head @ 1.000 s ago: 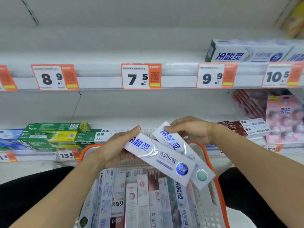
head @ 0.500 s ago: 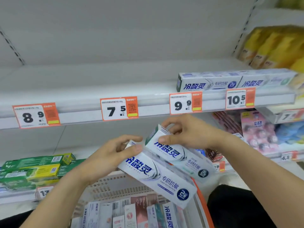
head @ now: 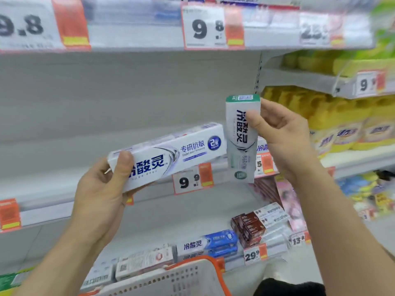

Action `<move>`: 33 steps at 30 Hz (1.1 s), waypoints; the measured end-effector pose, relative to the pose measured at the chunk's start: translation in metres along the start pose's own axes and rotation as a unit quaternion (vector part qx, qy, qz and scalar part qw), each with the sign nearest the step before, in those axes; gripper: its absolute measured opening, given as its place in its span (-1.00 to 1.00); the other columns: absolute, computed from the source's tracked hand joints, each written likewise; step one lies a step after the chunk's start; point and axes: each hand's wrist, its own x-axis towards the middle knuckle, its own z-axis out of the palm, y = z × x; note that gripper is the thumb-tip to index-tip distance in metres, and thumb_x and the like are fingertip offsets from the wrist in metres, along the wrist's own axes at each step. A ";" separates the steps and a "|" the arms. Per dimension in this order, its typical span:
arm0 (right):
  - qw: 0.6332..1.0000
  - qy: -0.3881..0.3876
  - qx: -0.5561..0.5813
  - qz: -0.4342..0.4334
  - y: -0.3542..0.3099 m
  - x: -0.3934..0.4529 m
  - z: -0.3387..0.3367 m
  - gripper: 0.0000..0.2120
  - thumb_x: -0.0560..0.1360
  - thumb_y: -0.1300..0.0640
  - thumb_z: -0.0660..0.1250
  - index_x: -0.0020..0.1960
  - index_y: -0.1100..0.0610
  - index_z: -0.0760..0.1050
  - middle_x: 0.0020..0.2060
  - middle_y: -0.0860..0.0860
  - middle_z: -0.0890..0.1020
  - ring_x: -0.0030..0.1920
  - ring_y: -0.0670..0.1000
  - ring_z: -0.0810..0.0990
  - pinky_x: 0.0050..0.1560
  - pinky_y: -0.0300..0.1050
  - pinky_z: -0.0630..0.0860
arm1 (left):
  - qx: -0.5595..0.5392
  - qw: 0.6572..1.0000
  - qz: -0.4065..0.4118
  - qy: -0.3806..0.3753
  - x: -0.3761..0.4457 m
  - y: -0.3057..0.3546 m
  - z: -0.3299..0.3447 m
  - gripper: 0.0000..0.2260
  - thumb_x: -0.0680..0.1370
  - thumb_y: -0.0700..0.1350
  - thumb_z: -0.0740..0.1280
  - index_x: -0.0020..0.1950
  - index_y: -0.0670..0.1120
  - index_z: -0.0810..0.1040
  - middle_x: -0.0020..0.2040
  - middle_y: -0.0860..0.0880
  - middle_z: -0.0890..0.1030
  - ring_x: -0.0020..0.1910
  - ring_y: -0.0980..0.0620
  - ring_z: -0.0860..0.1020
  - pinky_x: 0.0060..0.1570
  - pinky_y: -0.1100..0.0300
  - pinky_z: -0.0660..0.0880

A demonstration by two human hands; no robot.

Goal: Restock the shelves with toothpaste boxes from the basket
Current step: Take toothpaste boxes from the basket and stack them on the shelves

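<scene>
Left hand [head: 100, 189] grips the blue-badge box [head: 171, 152] lying level; right hand [head: 284, 135] pinches the green-capped box [head: 242, 133] upright, nearer the shelf [head: 149, 133] gap.

White toothpaste box [head: 171, 154], navy lettering, 9 o'clock; green-capped white box [head: 241, 137], centre; orange-rimmed white basket [head: 192, 278], 6 o'clock.

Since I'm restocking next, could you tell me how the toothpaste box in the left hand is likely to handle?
The long toothpaste box likely stays stiff: the left hand grips one end alone and it juts out straight. That one-ended hold also suggests it is light. Its glossy face may be a bit slippery. Flat sides mean it should not roll.
</scene>
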 end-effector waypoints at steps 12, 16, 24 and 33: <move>0.986 0.135 0.054 0.077 0.014 -0.002 -0.037 -0.75 0.50 0.17 0.47 0.17 0.12 0.62 -0.14 -0.05 0.76 -0.17 -0.10 0.72 -0.26 -0.27 0.58 | 0.035 0.999 0.032 -0.020 0.111 -0.024 0.103 -0.67 0.49 0.12 0.48 -0.04 -0.08 0.45 -0.01 -0.15 0.58 0.07 -0.18 0.65 0.07 -0.18 0.62; 0.985 0.134 0.048 0.100 0.021 -0.002 -0.041 -0.66 0.47 0.16 0.49 0.22 0.17 0.60 -0.13 -0.02 0.76 -0.18 -0.07 0.73 -0.28 -0.25 0.58 | 0.142 0.987 -0.020 -0.078 0.142 -0.042 0.123 -0.71 0.54 0.08 0.44 0.01 -0.09 0.44 -0.04 -0.10 0.63 -0.06 -0.10 0.63 0.06 -0.09 0.60; 0.986 0.105 0.030 0.123 0.029 -0.002 -0.047 -0.69 0.50 0.15 0.46 0.23 0.15 0.58 -0.13 -0.01 0.76 -0.19 -0.08 0.73 -0.31 -0.27 0.58 | 0.354 0.883 -0.165 -0.259 0.169 -0.048 0.111 -0.77 0.55 0.01 0.45 0.14 -0.05 0.57 0.02 -0.12 0.69 -0.05 -0.04 0.57 -0.01 0.08 0.43; 0.986 0.079 -0.063 0.130 0.049 -0.007 -0.041 -0.62 0.47 0.05 0.50 0.24 0.16 0.58 0.00 0.05 0.73 0.02 0.06 0.72 0.15 0.17 0.62 | 0.431 0.863 -0.100 -0.243 0.164 -0.047 0.108 -0.78 0.61 -0.04 0.33 0.23 -0.06 0.53 0.22 -0.08 0.58 0.12 -0.02 0.50 0.08 0.13 0.36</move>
